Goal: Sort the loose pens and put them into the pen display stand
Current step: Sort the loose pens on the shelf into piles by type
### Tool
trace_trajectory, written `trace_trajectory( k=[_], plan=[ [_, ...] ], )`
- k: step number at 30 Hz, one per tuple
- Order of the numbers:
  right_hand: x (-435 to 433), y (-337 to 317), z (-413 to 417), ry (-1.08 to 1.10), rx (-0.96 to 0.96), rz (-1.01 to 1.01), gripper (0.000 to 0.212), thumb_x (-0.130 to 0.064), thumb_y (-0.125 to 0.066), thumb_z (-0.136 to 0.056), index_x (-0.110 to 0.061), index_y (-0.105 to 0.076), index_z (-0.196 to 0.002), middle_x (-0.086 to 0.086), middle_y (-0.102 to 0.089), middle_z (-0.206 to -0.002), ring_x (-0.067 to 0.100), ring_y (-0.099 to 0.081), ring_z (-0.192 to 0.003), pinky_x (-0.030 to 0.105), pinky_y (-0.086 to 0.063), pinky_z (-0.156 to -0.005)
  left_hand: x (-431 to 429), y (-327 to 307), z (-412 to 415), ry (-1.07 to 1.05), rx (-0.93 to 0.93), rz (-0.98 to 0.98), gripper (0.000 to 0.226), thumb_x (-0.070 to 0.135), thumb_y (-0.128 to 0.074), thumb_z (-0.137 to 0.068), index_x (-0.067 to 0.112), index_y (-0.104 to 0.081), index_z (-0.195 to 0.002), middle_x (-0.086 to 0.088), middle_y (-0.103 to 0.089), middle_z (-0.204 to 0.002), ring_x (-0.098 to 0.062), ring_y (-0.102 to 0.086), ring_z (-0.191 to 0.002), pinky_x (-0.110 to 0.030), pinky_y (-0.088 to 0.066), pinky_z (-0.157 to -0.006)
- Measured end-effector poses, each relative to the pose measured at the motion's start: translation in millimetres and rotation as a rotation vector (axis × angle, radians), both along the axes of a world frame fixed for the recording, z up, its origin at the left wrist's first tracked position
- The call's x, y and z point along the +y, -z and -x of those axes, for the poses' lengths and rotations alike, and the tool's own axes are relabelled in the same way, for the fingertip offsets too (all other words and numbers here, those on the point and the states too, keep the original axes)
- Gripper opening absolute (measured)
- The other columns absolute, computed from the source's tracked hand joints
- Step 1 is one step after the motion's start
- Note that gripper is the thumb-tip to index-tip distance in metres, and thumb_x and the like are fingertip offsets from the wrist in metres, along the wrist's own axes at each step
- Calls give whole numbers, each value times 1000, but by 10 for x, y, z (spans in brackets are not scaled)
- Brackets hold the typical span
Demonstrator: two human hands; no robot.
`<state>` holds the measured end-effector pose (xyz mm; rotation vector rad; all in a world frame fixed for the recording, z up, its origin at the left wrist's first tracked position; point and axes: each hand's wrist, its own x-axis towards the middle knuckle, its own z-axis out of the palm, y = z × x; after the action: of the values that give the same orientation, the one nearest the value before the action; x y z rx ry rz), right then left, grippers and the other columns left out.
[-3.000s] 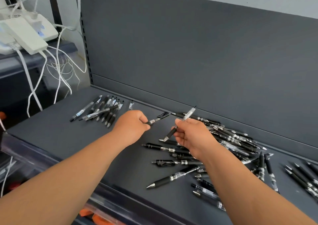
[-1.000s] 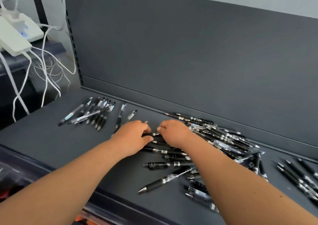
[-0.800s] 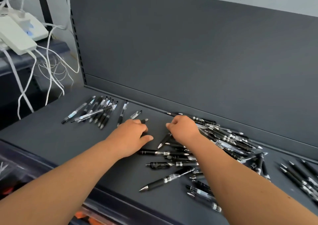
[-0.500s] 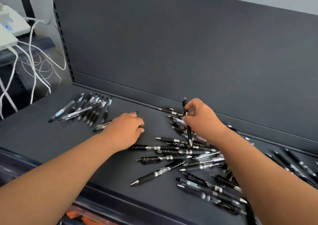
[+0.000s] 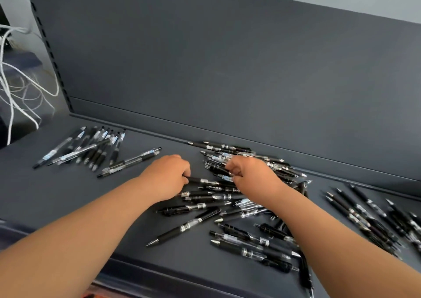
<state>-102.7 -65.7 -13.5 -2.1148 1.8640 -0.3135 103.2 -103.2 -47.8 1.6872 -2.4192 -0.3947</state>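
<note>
1. Pens [image 5: 200,206]: tangled pile beneath both hands; display stand unseen.
2. Left hand [image 5: 165,178]: fingers curled, hold unclear.
3. Right hand [image 5: 252,177]: pinching black pen [image 5: 216,169].
4. Risk: lifting may drag crossed neighbours off the shelf [image 5: 68,195] edge.

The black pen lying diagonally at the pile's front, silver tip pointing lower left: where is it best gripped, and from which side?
Probably pinch the pen on its black grip section behind the tip, coming from above and the left. It lies flat, that half on bare shelf, while its rear end meets the pile.
</note>
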Motion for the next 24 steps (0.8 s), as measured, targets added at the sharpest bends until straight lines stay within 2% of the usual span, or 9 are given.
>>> trace_trajectory(
  k=[3, 7, 10, 12, 14, 17, 20, 24],
  plan=[
    [22, 1, 68, -27, 52, -33, 33, -6, -51, -91, -21, -59, -119, -2, -65, -113, 17, -60, -102, 29, -49, -89, 54, -73, -200, -63, 22, -34, 8, 25, -59, -90, 29, -57, -85, 11, -51, -90, -12, -53, -87, -26, -38, -73],
    [33, 76, 63, -98, 151, -55, 34, -6, -50, -88, -24, -59, -116, -5, -65, -109, 16, -60, -101, 27, -49, -83, 173, -135, -394, -94, 23, -201, 13, 27, -63, -87, 33, -55, -79, 14, -57, -87, -5, -52, -77, -22, -37, -61],
    [-5, 120, 34, -98, 217, -43, 38, -2, -50, -85, -27, -58, -113, -7, -65, -107, 17, -60, -98, 26, -48, -78, 224, -119, -401, -95, 5, -259, 16, 25, -69, -83, 31, -54, -80, 11, -58, -90, -9, -55, -81, -24, -41, -69],
    [-39, 128, 18, -106, 265, -59, 40, 0, -51, -84, -28, -57, -111, -5, -66, -106, 19, -61, -96, 29, -51, -79, 243, -107, -371, -104, -9, -261, 17, 24, -71, -81, 30, -57, -88, 11, -57, -93, -12, -55, -88, -25, -43, -75],
    [-74, 120, 7, -117, 290, -73, 39, 0, -52, -83, -28, -58, -110, -4, -65, -104, 20, -61, -97, 31, -51, -80, 257, -96, -329, -104, -72, -223, 19, 24, -70, -81, 29, -57, -96, 9, -57, -95, -14, -55, -91, -26, -42, -75],
    [-108, 105, -7, -120, 300, -93, 37, 0, -53, -83, -27, -59, -108, -4, -65, -106, 20, -60, -98, 31, -51, -80, 264, -94, -289, -91, -145, -163, 11, 24, -67, -83, 27, -57, -89, 5, -59, -94, -17, -55, -90, -29, -44, -74],
    [-104, 86, -16, -119, 291, -105, 33, -1, -52, -85, -22, -60, -109, -2, -63, -108, 20, -59, -99, 29, -48, -78, 258, -108, -301, -94, -136, -183, 15, 26, -68, -82, 31, -54, -81, 7, -57, -93, -16, -55, -91, -28, -44, -77],
    [-67, 85, -9, -92, 271, -83, 31, -3, -52, -88, -18, -58, -114, 0, -63, -110, 22, -59, -101, 27, -44, -74, 267, -175, -355, -118, -78, -193, 7, 25, -68, -84, 28, -62, -85, 8, -60, -91, -13, -57, -87, -25, -43, -72]
  ],
)
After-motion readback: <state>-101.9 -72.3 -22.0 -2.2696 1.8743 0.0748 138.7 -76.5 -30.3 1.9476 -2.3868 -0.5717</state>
